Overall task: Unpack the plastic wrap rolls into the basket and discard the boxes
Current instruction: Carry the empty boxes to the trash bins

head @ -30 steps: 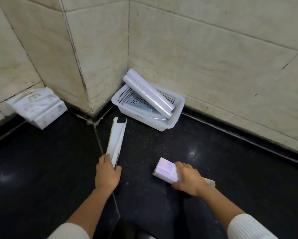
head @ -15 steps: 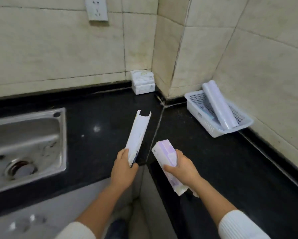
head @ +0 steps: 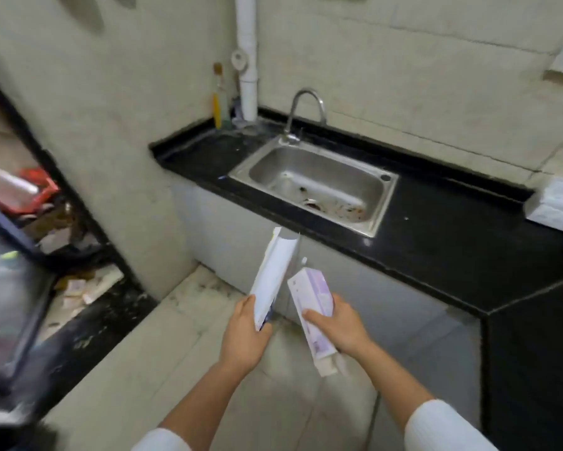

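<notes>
My left hand (head: 246, 333) grips the lower end of a long white wrap box (head: 272, 276), open at its top and pointing up and away. My right hand (head: 340, 323) grips a second long box (head: 312, 307), white and lilac, tilted with its open flap end hanging down. Both boxes are held over the floor in front of the counter, their upper ends almost touching. The basket and the wrap rolls are out of view.
A steel sink (head: 316, 183) with a curved tap (head: 306, 107) is set in the black counter (head: 452, 242). A tissue pack (head: 558, 203) lies at the counter's right end. At far left stands a blurred dark bin (head: 10, 294) among clutter. Pale floor tiles (head: 163, 353) lie below.
My view has swung left from the counter corner with the basket to the sink and floor. Both hands have carried the boxes off the counter and hold them over the floor.
</notes>
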A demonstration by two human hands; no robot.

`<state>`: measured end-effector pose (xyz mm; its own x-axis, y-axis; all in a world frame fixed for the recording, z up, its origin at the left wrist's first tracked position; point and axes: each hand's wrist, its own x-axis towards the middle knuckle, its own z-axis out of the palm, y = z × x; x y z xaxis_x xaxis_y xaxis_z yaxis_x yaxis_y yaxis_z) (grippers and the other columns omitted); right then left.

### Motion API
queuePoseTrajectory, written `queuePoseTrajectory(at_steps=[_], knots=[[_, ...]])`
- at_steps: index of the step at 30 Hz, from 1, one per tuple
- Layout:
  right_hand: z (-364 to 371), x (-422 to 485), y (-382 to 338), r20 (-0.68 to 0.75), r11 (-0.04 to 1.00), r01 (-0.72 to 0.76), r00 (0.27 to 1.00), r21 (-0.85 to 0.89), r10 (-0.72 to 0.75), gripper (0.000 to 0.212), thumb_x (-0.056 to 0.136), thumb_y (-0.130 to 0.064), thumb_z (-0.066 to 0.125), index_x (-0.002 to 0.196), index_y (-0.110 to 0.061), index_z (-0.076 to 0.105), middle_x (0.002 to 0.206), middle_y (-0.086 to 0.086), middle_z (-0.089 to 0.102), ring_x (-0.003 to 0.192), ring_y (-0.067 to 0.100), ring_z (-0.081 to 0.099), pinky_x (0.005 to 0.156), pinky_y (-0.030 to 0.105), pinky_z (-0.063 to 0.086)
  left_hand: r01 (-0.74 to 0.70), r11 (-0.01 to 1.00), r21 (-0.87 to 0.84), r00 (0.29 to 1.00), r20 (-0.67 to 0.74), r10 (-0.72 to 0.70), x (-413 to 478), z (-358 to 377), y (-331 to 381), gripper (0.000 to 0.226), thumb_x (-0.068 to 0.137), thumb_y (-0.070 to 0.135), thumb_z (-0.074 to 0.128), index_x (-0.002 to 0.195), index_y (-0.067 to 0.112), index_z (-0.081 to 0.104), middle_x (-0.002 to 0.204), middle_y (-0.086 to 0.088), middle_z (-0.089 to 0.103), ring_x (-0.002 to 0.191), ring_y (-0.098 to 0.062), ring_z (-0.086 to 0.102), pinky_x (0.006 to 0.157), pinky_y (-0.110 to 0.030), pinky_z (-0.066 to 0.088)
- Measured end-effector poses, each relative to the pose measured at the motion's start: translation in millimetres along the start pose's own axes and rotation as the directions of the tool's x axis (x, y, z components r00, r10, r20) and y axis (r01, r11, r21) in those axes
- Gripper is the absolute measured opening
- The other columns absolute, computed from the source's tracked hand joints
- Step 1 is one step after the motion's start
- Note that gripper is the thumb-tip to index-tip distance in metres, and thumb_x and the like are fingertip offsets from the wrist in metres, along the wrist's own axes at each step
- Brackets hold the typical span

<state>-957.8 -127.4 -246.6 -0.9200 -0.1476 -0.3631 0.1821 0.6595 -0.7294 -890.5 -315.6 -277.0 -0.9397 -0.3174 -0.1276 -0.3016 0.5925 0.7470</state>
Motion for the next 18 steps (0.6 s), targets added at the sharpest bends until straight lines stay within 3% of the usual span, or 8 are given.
queuePoseTrajectory(at_steps=[5,9,12,14,18], knots=[[130.7,-36.2,-79.4,0.178,0.994,0.101,0.98,-0.036,-0.093,0.058,0.076,-0.044,0.074,0.125,-0.015,0.059,0.119,0.006,0.066,0.1,0.022,0.061,0.077,0.025,0.042,0.18,0.977,-0.11,0.969,-0.154,-0.196,-65.4,-98.3,-108.1,0.056,0.086,0.02,0.06,0.138,0.011,0.04,0.143,-0.004,0.038,0.118,-0.022,0.052,0.085,-0.02,0.035],[252.8,-86.0,-134.8,0.312,0.991,0.122,0.945,-0.05,-0.1,0.055,0.079,-0.042,0.073,0.121,-0.009,0.06,0.116,0.011,0.067,0.102,0.028,0.063,0.079,0.029,0.046,0.318,0.937,-0.143,0.916,-0.21,-0.343,-134.0,-183.9,-210.0,0.056,0.084,0.026,0.059,0.135,0.013,0.043,0.14,-0.002,0.041,0.11,-0.023,0.055,0.084,-0.026,0.041],[350.0,-131.5,-164.9,0.446,0.995,0.091,0.892,-0.029,-0.069,0.053,0.081,-0.04,0.072,0.12,-0.007,0.059,0.115,0.012,0.068,0.1,0.028,0.066,0.083,0.034,0.052,0.464,0.869,-0.17,0.839,-0.231,-0.493,-190.8,-245.1,-286.7,0.057,0.083,0.027,0.061,0.136,0.016,0.043,0.135,-0.002,0.044,0.101,-0.019,0.053,0.08,-0.025,0.038],[407.4,-156.1,-181.7,0.528,0.996,0.072,0.848,-0.047,-0.036,0.052,0.081,-0.038,0.073,0.119,-0.004,0.061,0.114,0.014,0.069,0.1,0.029,0.067,0.087,0.038,0.054,0.552,0.814,-0.181,0.783,-0.222,-0.581,-225.1,-278.4,-329.6,0.044,0.082,0.025,0.061,0.123,0.015,0.05,0.121,-0.006,0.051,0.091,-0.02,0.052,0.076,-0.03,0.043],[503.5,-190.4,-208.1,0.65,0.992,0.063,0.76,-0.107,0.022,0.053,0.079,-0.04,0.074,0.119,-0.007,0.062,0.113,0.012,0.07,0.097,0.027,0.068,0.085,0.037,0.055,0.683,0.692,-0.235,0.671,-0.174,-0.721,-279.6,-318.8,-400.7,0.044,0.081,0.019,0.061,0.124,0.013,0.055,0.115,-0.007,0.058,0.097,-0.026,0.057,0.071,-0.026,0.037]])
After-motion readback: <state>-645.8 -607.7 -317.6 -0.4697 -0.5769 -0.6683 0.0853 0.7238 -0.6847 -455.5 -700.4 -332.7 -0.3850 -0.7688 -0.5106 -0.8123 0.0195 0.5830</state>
